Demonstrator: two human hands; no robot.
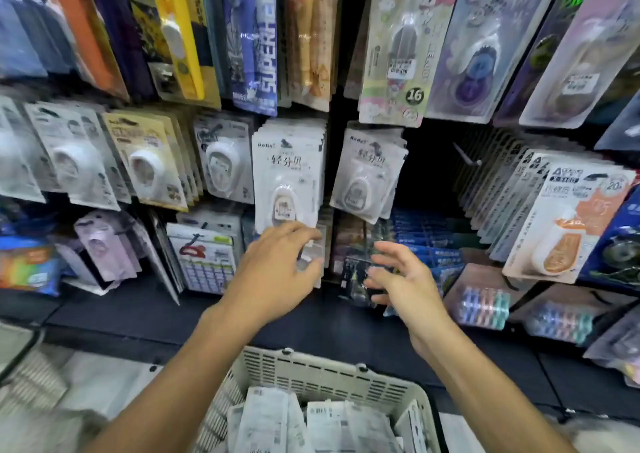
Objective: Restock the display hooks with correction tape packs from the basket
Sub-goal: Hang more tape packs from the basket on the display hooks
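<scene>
Head view, stationery display wall with basket below.

Left hand (277, 258): raised to the hooks at centre, fingers curled round a clear-fronted pack (313, 257), thumb underneath; the pack sits just below a full stack of white correction tape packs (287, 172) hanging on one hook.

Right hand (398, 279): beside the left, fingers spread and loosely bent, holding nothing; dark packets (356, 276) hang just behind it, contact not clear.

Second hook, right of the full stack: a thinner bunch of the same white packs (369, 172), tilted.

Bare hook (467, 156): juts out from the dark panel between that bunch and a deep row of orange-and-white packs (568, 220).

Basket (332, 373): pale slotted plastic, bottom centre between the forearms, holding many packs (311, 421) lying with printed backs and barcodes up.

Upper row: taller carded packs, among them a yellow one (176, 30) and a cartoon-printed one marked 16 (398, 47).

Lower shelf, right: rolls of pastel tape (483, 307) in clear wrap.
</scene>
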